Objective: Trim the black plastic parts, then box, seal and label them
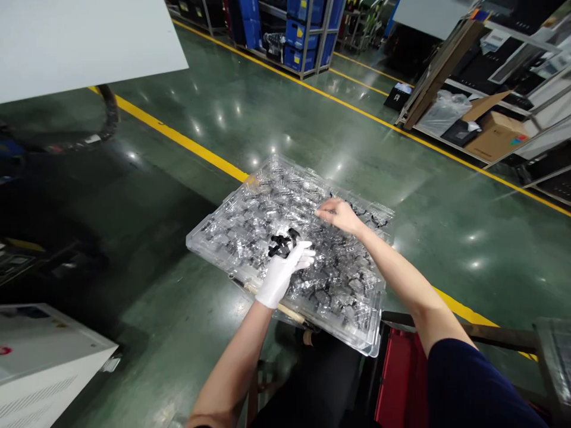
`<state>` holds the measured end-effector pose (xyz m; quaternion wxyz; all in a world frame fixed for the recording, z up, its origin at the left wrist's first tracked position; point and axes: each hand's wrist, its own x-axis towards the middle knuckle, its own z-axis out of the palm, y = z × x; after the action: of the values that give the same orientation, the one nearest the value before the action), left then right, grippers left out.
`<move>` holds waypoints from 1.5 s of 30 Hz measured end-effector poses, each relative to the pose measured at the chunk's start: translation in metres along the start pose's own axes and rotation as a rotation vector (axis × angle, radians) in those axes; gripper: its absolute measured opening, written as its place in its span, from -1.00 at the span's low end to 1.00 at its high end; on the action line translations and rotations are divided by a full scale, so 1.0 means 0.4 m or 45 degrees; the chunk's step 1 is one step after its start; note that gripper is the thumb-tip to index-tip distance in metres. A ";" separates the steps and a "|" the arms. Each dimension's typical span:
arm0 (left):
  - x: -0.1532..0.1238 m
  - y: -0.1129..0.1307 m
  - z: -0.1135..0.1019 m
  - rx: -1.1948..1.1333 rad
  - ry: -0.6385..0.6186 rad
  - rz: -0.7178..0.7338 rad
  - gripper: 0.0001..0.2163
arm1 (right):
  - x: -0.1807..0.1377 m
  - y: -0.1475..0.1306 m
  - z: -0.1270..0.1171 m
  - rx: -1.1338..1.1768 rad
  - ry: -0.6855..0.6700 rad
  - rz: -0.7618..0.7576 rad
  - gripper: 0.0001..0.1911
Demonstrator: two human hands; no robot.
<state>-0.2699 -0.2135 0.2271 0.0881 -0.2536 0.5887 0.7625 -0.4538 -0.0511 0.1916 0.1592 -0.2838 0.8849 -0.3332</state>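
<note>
My left hand [285, 267], in a white glove, holds a small cluster of black plastic parts [282, 244] above the clear plastic tray [214, 232]. Its fingers curl up around them from below. Bare and reaching further over the tray, my right hand [338, 214] has its thumb and fingers pinched together. Whether anything sits between those fingertips is too small to tell. The tray has many moulded, shiny pockets. Thin black parts [379, 222] lie in some pockets along its far right edge, just beyond my right hand.
Under the tray's near side is a dark cart frame, with a red bin [397, 374] at the right. A white machine cabinet [49, 362] stands lower left. Shelving with blue bins [301, 32] and a rack with a cardboard box [497, 137] stand across the green floor.
</note>
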 end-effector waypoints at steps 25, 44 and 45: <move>-0.009 0.020 -0.105 -0.021 -0.074 0.009 -0.29 | 0.244 0.044 -0.010 -0.755 0.163 0.195 -0.57; -0.011 0.015 -0.130 0.067 -0.048 0.021 -0.26 | 0.286 0.082 -0.022 -0.727 0.160 0.208 -0.72; -0.008 0.014 -0.130 0.069 -0.049 0.013 -0.25 | 0.277 0.090 -0.032 -0.757 0.143 0.188 -0.74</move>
<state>-0.2550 -0.2634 0.2242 0.1023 -0.2333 0.6085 0.7515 -0.5615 -0.0897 0.1662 0.0438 -0.2339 0.9693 -0.0623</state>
